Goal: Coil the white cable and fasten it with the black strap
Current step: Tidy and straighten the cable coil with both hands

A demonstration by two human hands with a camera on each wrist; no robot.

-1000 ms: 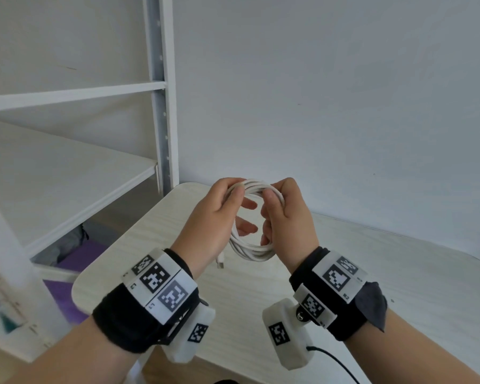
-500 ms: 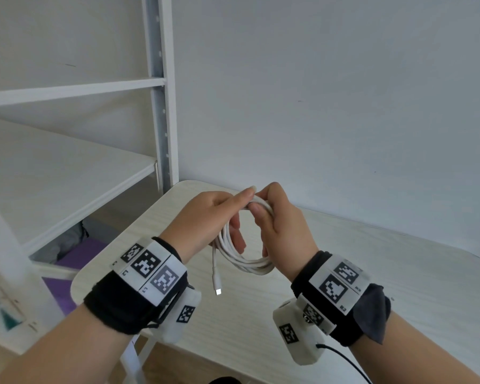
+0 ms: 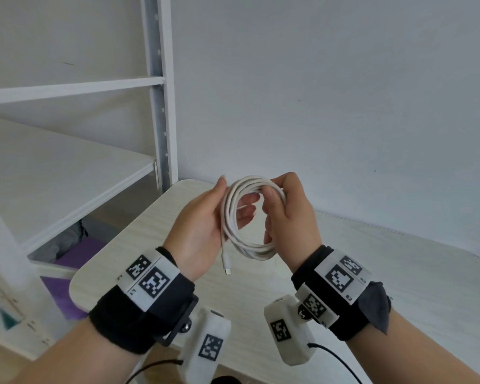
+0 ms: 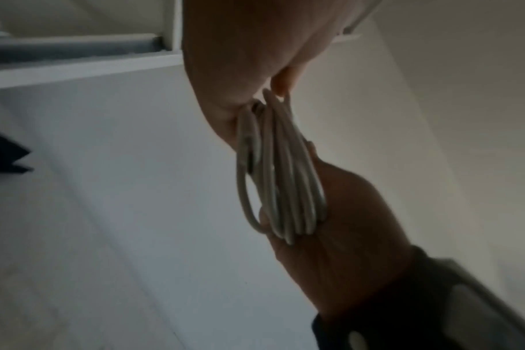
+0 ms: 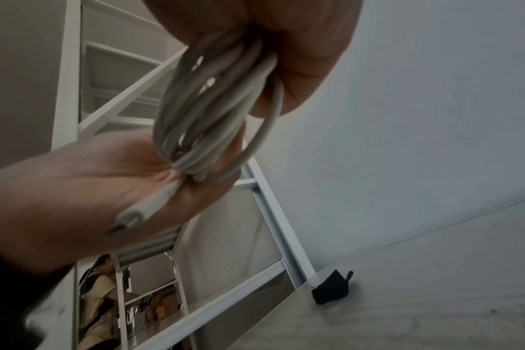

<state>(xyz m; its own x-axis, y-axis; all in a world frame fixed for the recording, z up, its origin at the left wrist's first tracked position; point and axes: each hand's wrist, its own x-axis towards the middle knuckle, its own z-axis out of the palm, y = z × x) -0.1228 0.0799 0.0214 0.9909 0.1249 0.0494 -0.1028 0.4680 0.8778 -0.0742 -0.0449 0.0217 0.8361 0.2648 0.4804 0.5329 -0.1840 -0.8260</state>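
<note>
The white cable (image 3: 244, 217) is wound into a round coil that I hold up above the table (image 3: 385, 273). My left hand (image 3: 219, 200) holds the coil's left side, thumb in front and fingers behind the loops. My right hand (image 3: 280, 195) grips the top right of the coil, thumb across the strands. The cable's plug end (image 3: 227, 266) hangs free beside my left palm. In the right wrist view the bunched loops (image 5: 207, 106) run from my right hand down to my left palm (image 5: 90, 177). The black strap (image 5: 330, 290) lies on the table near its corner, apart from both hands.
A white metal shelf unit (image 3: 161, 120) stands to the left of the table, its post close to the table's far left corner. A plain wall (image 3: 344, 92) rises behind. Purple and grey items (image 3: 78, 245) lie under the lowest shelf.
The coil has turned to face me and spread into a wider ring. My left hand shifted from the top to the coil's left side. The dangling plug end is shorter.
</note>
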